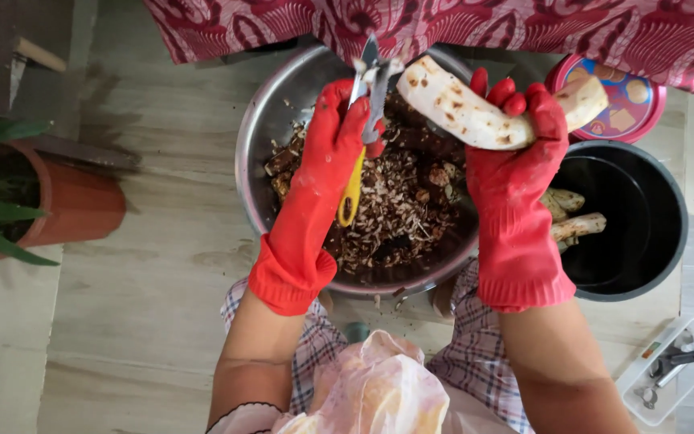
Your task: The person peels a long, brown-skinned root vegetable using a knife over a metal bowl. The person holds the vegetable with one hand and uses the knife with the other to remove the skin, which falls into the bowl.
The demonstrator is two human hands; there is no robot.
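Below, pale wood floor (154, 265) — left hand (327, 153) gripping peeler (367, 88), right hand (516, 153) clasping root (475, 112)

my red rubber gloves (516, 217), yellow-handled peeler (353, 193), pale brown-flecked peeled root (475, 112); steel bowl (263, 137), black pot (652, 233), terracotta planter (82, 205), maroon patterned cloth (459, 28).

The potted plant (10, 197) is cut off at the left edge; the small tools in the white tray (672, 370) (bottom right) are too small to tell.
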